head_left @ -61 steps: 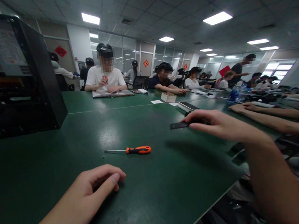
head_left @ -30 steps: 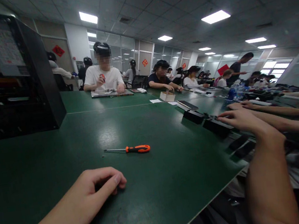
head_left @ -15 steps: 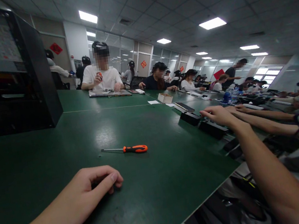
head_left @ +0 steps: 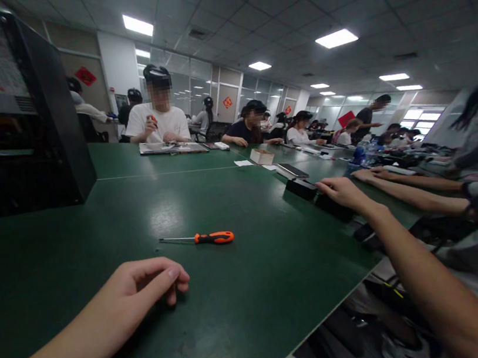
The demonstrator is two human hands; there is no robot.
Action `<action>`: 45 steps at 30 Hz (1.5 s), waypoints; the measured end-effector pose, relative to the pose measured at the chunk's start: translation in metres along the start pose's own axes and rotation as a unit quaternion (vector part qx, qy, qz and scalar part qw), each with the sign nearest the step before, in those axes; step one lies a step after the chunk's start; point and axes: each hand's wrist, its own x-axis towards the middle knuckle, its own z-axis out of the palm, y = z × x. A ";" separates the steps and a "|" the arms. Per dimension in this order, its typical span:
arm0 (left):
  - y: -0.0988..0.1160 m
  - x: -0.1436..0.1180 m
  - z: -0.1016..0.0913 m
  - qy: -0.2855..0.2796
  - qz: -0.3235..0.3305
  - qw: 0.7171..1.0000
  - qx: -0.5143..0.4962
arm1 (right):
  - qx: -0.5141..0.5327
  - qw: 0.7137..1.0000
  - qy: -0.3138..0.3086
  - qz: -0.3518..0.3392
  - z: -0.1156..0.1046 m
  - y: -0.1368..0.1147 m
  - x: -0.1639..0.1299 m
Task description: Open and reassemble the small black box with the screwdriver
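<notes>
My left hand (head_left: 153, 283) rests on the green tabletop (head_left: 238, 297), fingers loosely curled and thumb tip against the index finger, nothing visible in it. Just beyond it lies a screwdriver (head_left: 214, 238) with an orange and black handle, its shaft pointing left; no hand touches it. A tiny speck sits near its tip. My right hand (head_left: 343, 193) reaches out to the right side of the table, over a black box-shaped piece (head_left: 334, 207). Its fingers are bent together there; what they pinch, if anything, is hidden. Another black box-shaped piece (head_left: 300, 189) lies just left of those fingers.
An open black computer case (head_left: 57, 121) stands at the left. Farther back are a small cardboard box (head_left: 261, 156), white paper (head_left: 243, 163) and a dark flat device (head_left: 293, 170). A co-worker's forearm (head_left: 419, 195) lies beyond my right arm. Another person (head_left: 162, 118) sits opposite, holding a screwdriver.
The view has shifted slightly. My left hand stays on the table, and the screwdriver lies as before. My right hand has come slightly lower over the black piece.
</notes>
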 end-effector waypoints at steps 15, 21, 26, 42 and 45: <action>-0.006 0.000 -0.002 0.009 0.004 1.000 -0.010 | 0.075 0.995 0.004 0.058 -0.004 0.001 0.014; -0.005 0.000 -0.002 0.009 0.005 1.000 -0.019 | 0.072 0.993 0.061 0.074 0.001 -0.006 0.005; -0.005 -0.001 -0.003 0.009 -0.001 1.000 -0.012 | 0.059 0.993 0.073 0.076 0.000 -0.007 0.006; -0.002 -0.001 -0.001 0.008 0.006 1.000 -0.008 | -0.011 0.997 0.044 0.059 0.003 -0.004 0.011; -0.001 -0.003 -0.001 0.010 0.004 1.000 -0.007 | -0.011 0.998 0.028 0.055 0.003 -0.002 0.012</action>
